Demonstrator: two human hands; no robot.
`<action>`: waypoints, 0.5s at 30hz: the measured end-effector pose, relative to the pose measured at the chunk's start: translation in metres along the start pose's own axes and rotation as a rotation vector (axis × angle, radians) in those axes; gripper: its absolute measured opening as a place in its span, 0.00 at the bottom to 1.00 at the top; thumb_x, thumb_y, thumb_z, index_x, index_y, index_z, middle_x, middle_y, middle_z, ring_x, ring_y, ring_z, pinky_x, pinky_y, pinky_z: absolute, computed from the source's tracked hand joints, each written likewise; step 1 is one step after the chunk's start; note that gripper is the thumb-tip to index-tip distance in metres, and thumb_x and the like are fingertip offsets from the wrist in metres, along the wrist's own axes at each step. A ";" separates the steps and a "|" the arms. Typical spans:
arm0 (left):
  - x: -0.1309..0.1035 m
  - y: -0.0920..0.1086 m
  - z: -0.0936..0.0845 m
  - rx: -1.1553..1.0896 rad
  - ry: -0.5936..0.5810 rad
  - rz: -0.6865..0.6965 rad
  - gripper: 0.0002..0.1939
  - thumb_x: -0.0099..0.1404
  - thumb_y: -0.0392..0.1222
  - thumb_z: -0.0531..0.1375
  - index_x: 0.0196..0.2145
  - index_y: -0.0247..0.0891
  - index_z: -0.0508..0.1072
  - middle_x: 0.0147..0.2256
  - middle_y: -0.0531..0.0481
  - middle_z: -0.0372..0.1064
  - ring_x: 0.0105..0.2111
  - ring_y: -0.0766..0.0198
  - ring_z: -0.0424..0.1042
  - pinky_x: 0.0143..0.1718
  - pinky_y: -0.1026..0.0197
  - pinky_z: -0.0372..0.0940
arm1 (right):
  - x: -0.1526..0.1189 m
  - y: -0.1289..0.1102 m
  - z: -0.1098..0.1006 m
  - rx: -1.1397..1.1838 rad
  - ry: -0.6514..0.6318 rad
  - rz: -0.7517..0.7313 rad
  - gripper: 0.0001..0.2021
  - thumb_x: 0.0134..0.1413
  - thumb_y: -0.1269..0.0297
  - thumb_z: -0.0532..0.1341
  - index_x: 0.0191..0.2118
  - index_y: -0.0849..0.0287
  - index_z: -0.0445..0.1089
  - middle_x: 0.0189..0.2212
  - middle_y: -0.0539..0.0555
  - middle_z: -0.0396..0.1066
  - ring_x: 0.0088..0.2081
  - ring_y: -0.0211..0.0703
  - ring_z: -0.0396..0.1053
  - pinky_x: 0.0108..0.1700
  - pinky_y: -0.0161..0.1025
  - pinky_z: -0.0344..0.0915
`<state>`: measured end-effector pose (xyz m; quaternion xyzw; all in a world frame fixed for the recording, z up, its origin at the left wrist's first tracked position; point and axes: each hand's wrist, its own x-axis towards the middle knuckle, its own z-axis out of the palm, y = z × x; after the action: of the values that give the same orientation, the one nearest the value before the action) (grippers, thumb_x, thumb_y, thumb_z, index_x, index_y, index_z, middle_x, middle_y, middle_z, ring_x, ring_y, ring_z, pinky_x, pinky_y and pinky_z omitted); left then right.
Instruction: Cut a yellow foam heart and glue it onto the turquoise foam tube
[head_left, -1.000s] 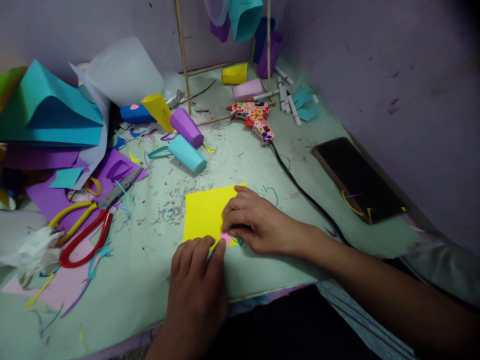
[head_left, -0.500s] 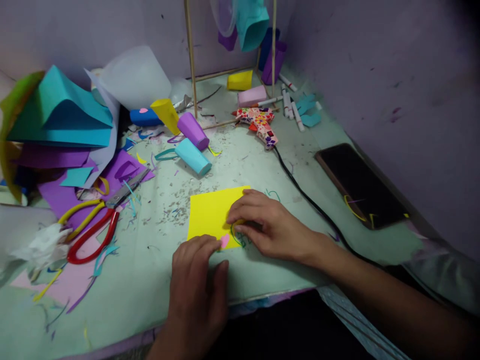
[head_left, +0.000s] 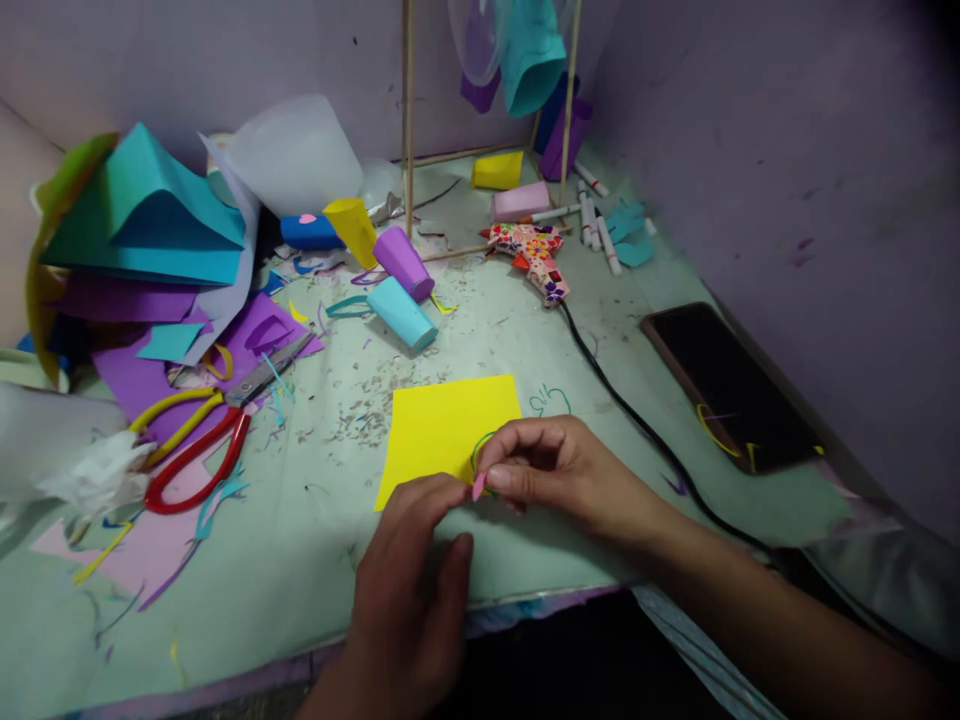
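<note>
A pink paper heart point(head_left: 478, 486) is pinched between the thumb and forefinger of my right hand point(head_left: 544, 465), above the lower right edge of a square of yellow paper point(head_left: 442, 425). My left hand point(head_left: 416, 560) rests at the paper's lower edge. Its index fingertip comes up to the heart, while its thumb stands apart from the fingers. Part of a green drawn line shows on the yellow paper beside my right fingers, which hide the rest. Green marks point(head_left: 551, 402) lie on the table covering just beyond the paper.
Scissors point(head_left: 232, 400) with red and yellow handles lie left among paper scraps. Small paper cups, one light blue point(head_left: 401, 315), sit behind the yellow paper. A flower-patterned glue gun point(head_left: 531, 255) trails a black cord point(head_left: 637, 420). A phone point(head_left: 727, 385) lies right, and markers point(head_left: 607, 245) behind.
My right hand has pinched the pink heart, lifting it and tilting it off the yellow paper. My left hand stays at the paper's edge. The camera view has shifted slightly.
</note>
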<state>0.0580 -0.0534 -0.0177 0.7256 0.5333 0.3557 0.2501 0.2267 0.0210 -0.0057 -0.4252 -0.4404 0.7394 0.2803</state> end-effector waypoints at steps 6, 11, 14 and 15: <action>-0.003 -0.016 -0.001 0.296 0.070 0.076 0.14 0.62 0.30 0.53 0.46 0.33 0.63 0.42 0.44 0.67 0.44 0.61 0.66 0.47 0.58 0.63 | 0.001 -0.010 -0.006 -0.638 -0.022 -0.153 0.04 0.48 0.70 0.60 0.26 0.59 0.72 0.24 0.50 0.71 0.26 0.37 0.65 0.29 0.35 0.58; -0.002 -0.019 0.001 0.306 0.012 0.101 0.13 0.61 0.29 0.52 0.44 0.33 0.64 0.41 0.43 0.67 0.43 0.59 0.63 0.45 0.55 0.63 | 0.008 -0.012 0.006 -1.209 -0.022 -0.258 0.07 0.47 0.74 0.59 0.28 0.57 0.73 0.26 0.50 0.71 0.28 0.39 0.64 0.30 0.36 0.55; -0.003 -0.019 0.002 0.306 -0.027 0.066 0.13 0.61 0.29 0.51 0.45 0.34 0.64 0.41 0.43 0.66 0.43 0.58 0.62 0.45 0.55 0.62 | 0.013 -0.011 0.011 -1.279 0.006 -0.209 0.05 0.47 0.71 0.59 0.27 0.57 0.73 0.25 0.49 0.70 0.27 0.38 0.63 0.27 0.36 0.51; -0.003 -0.019 0.002 0.305 -0.030 0.062 0.13 0.62 0.29 0.51 0.44 0.34 0.64 0.41 0.43 0.66 0.42 0.58 0.62 0.45 0.55 0.62 | 0.014 -0.010 0.012 -1.276 0.025 -0.185 0.05 0.47 0.70 0.59 0.26 0.57 0.72 0.25 0.49 0.70 0.27 0.38 0.63 0.27 0.35 0.50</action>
<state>0.0477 -0.0503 -0.0338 0.7765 0.5547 0.2673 0.1338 0.2097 0.0314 0.0009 -0.4770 -0.8251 0.3000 0.0399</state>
